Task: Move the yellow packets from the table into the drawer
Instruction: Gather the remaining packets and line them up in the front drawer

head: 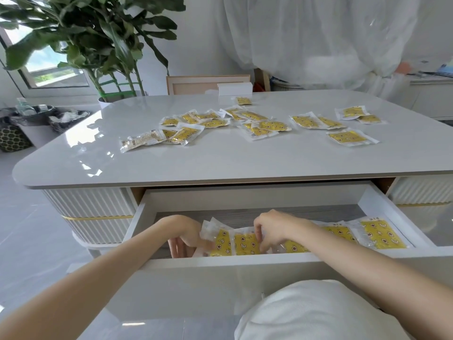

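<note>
Several yellow packets (259,126) in clear wrappers lie scattered over the far half of the white table (220,163). Under the table's front edge the white drawer (245,262) stands pulled out. A row of yellow packets (378,233) lies along its front, from the middle to the right side. Both my hands are down inside the drawer. My left hand (187,238) grips the left edge of a small bunch of packets (232,242). My right hand (269,230) pinches the same bunch at its right side, fingers curled downward.
A white box (234,89) stands at the table's far edge, with a wooden frame (208,82) behind it. A large potted plant (103,50) and bins (34,119) are at the left. Someone in white clothing (331,45) stands behind the table. My white-clad knee (318,312) is below the drawer.
</note>
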